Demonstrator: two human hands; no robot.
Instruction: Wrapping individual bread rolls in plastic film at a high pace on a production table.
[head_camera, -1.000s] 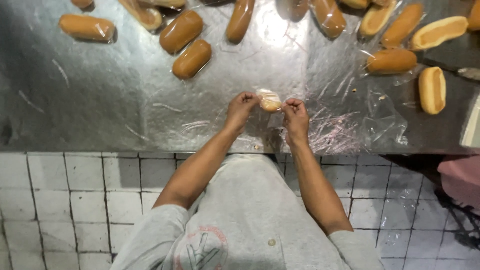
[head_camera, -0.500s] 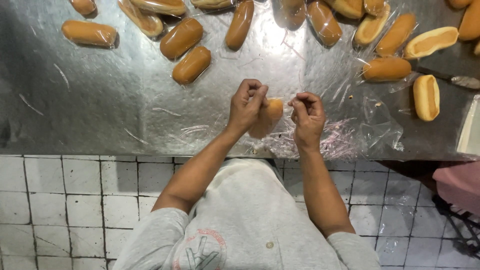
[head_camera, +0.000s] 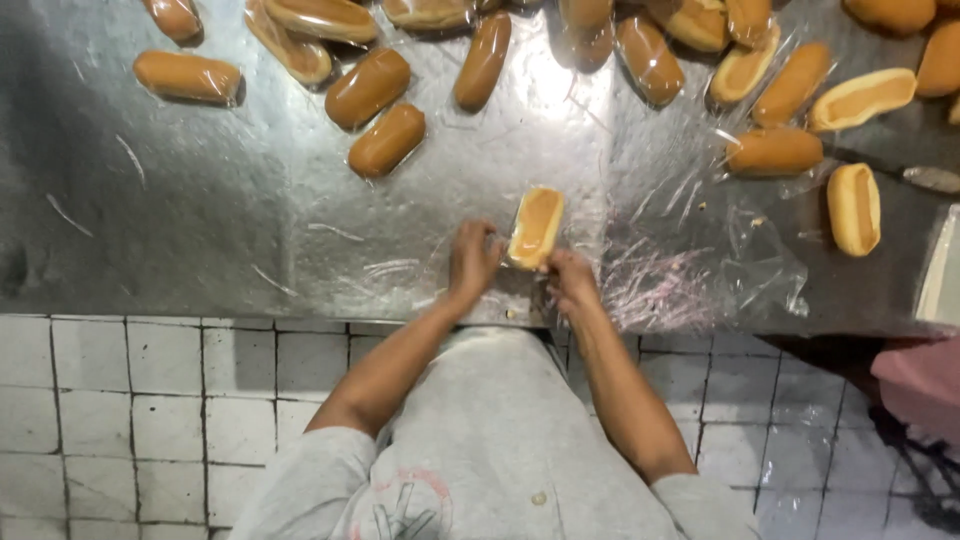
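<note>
A long bread roll (head_camera: 536, 226) in thin clear wrap lies near the front edge of the steel table (head_camera: 200, 230). My left hand (head_camera: 473, 260) grips its near end from the left, and my right hand (head_camera: 570, 280) pinches the wrap at the same end from the right. Both hands sit close together at that near tip. A sheet of clear plastic film (head_camera: 700, 270) lies spread on the table just right of my right hand.
Several wrapped rolls lie across the far side of the table, two nearest ones (head_camera: 387, 140) up and left of my hands. Unwrapped rolls (head_camera: 853, 207) lie at the right on plastic. White tiled floor (head_camera: 150, 400) lies below the table's edge.
The roll was held up between both hands, then turned and laid down lengthwise on the table. Both hands have slid to its near end. The camera view has also shifted slightly.
</note>
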